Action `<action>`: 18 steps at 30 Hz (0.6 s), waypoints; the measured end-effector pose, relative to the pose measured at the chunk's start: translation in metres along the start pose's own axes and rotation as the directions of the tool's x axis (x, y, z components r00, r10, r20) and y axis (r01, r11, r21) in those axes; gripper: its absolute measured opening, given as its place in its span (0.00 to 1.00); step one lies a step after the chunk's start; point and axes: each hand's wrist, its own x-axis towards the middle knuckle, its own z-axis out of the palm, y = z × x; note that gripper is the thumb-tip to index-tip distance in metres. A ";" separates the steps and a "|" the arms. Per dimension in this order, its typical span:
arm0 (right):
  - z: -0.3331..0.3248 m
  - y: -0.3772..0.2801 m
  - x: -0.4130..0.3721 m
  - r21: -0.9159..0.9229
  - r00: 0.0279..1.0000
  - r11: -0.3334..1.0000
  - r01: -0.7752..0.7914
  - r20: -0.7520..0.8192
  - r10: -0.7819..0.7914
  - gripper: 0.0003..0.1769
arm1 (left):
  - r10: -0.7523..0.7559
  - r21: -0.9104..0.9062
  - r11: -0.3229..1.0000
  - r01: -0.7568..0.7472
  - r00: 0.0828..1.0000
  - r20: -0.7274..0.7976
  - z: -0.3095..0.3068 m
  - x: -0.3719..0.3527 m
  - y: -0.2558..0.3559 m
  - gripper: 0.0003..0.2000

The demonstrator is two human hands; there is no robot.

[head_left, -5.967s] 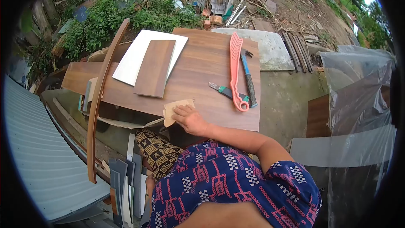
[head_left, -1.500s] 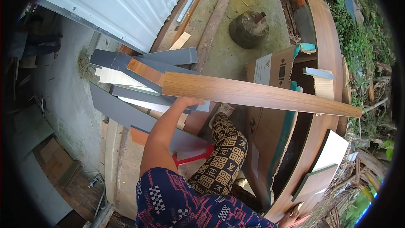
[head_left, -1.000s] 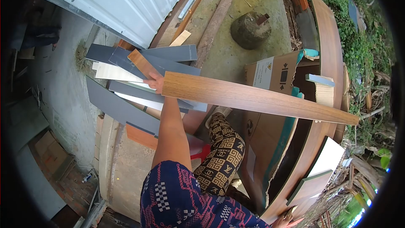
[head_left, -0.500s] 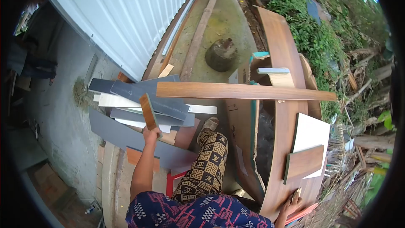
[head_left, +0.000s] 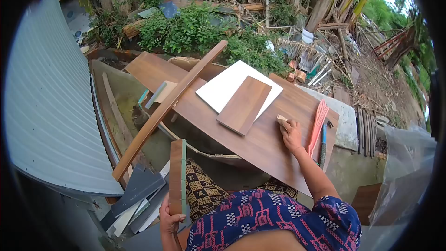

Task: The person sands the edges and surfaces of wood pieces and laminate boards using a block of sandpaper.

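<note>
Brown strip (head_left: 175, 176) clasped in L hand (head_left: 170, 219), R hand (head_left: 292, 135) gripping tan pc (head_left: 281, 118) on board (head_left: 265, 153)

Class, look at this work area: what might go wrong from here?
The green-edged board may tip, since the left hand grips it near one end.

The long strip juts beyond the wide panel; a bump could dislodge it.

The hammer lies near the panel's right edge, so the right forearm might push it off.
</note>
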 end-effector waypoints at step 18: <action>-0.090 -0.116 -0.065 0.571 0.937 0.744 0.347 -0.182 -0.297 0.19 | -0.114 0.320 0.944 -0.080 0.831 0.544 0.191 0.123 -0.052 0.17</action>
